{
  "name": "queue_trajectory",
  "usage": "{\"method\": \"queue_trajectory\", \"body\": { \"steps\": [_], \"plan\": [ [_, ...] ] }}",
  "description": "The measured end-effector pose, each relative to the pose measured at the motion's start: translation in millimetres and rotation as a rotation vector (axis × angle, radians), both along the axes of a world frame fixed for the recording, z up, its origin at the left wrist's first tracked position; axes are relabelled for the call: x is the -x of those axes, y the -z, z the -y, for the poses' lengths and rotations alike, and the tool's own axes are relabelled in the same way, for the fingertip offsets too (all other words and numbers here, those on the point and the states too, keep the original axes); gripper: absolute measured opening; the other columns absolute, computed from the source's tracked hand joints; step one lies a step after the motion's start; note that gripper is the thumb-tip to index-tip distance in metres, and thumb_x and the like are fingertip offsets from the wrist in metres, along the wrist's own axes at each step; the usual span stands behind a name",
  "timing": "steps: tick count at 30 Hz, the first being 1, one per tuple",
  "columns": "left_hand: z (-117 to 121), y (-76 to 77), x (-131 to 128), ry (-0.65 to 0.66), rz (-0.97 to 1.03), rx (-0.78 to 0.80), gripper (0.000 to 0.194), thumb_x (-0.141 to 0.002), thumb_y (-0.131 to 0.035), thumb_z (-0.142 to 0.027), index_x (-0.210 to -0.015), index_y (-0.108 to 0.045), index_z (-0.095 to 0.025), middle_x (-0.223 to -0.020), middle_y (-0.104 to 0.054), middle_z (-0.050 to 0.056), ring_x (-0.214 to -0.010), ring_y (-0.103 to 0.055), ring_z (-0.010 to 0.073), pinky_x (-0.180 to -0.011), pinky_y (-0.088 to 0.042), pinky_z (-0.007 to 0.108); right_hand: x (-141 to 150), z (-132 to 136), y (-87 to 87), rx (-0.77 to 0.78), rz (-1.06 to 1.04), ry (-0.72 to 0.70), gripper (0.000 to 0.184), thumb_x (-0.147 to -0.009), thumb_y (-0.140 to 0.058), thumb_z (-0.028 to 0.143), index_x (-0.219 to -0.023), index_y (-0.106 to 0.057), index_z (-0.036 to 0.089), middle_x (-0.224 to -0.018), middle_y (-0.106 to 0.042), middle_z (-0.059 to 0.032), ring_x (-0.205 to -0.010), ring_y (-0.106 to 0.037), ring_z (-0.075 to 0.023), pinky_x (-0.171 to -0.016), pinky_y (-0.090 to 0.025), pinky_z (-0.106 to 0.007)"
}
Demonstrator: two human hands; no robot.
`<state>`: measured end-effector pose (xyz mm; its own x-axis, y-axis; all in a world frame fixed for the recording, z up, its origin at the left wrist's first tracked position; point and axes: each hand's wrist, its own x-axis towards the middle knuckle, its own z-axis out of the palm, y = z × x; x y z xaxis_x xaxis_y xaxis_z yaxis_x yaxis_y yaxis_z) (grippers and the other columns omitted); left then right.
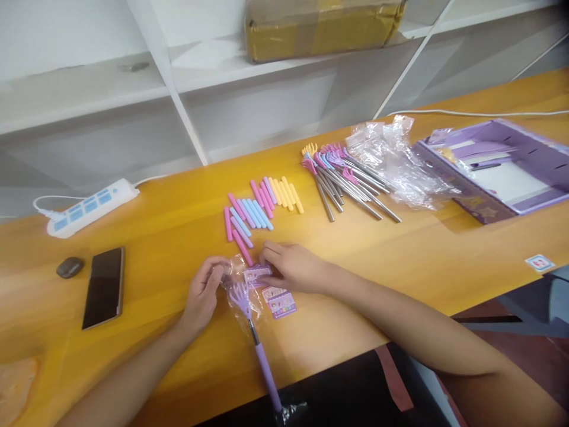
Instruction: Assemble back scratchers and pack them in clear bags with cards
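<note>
A purple back scratcher in a clear plastic sleeve lies on the wooden table, its claw end towards me between my hands. My left hand pinches the top of the sleeve at the claw end. My right hand is closed on a small purple label card at the sleeve's opening. A second printed card lies just below my right hand.
Behind my hands lie several pink, blue, purple and yellow handle grips, a pile of metal scratchers, clear bags and a purple box. At the left are a phone, a dark small object and a power strip.
</note>
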<state>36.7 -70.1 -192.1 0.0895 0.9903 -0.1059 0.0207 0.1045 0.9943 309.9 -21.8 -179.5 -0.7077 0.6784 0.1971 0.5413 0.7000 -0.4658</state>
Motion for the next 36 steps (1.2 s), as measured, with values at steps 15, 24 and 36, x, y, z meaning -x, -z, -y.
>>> {"method": "queue_trajectory", "body": {
  "steps": [15,24,36],
  "plan": [
    [1.0,-12.0,-7.6,0.101,-0.051,-0.013,0.036,-0.102,-0.066,-0.056,-0.109,-0.067,-0.021,-0.075,-0.069,0.001,-0.068,-0.062,0.0176,-0.067,-0.048,0.029,-0.1,-4.1,4.6,0.138,-0.071,0.031,0.036,-0.097,-0.079,0.038,-0.121,-0.063,0.017,-0.113,-0.07,-0.007,-0.087,-0.064,-0.0167,-0.072,-0.045,-0.03],
    [3.9,-11.5,-13.3,0.15,0.102,-0.047,0.034,-0.109,-0.061,-0.045,-0.103,-0.032,-0.027,-0.081,-0.072,-0.003,-0.08,-0.072,0.0191,-0.085,-0.053,0.038,1.0,-5.7,2.2,0.229,-0.073,0.073,0.037,-0.098,-0.078,0.033,-0.128,-0.065,0.016,-0.105,-0.069,-0.0045,-0.082,-0.062,-0.015,-0.072,-0.045,-0.028],
    [2.8,-5.6,-7.6,0.14,0.052,-0.114,0.023,-0.103,-0.07,-0.043,-0.095,-0.064,-0.022,-0.083,-0.067,0.002,-0.089,-0.073,0.0228,-0.095,-0.057,0.042,1.0,-6.5,1.1,0.285,-0.195,0.089,0.016,-0.099,-0.075,0.028,-0.103,-0.064,0.017,-0.096,-0.067,-0.002,-0.077,-0.058,-0.0126,-0.07,-0.042,-0.026]
  ]
}}
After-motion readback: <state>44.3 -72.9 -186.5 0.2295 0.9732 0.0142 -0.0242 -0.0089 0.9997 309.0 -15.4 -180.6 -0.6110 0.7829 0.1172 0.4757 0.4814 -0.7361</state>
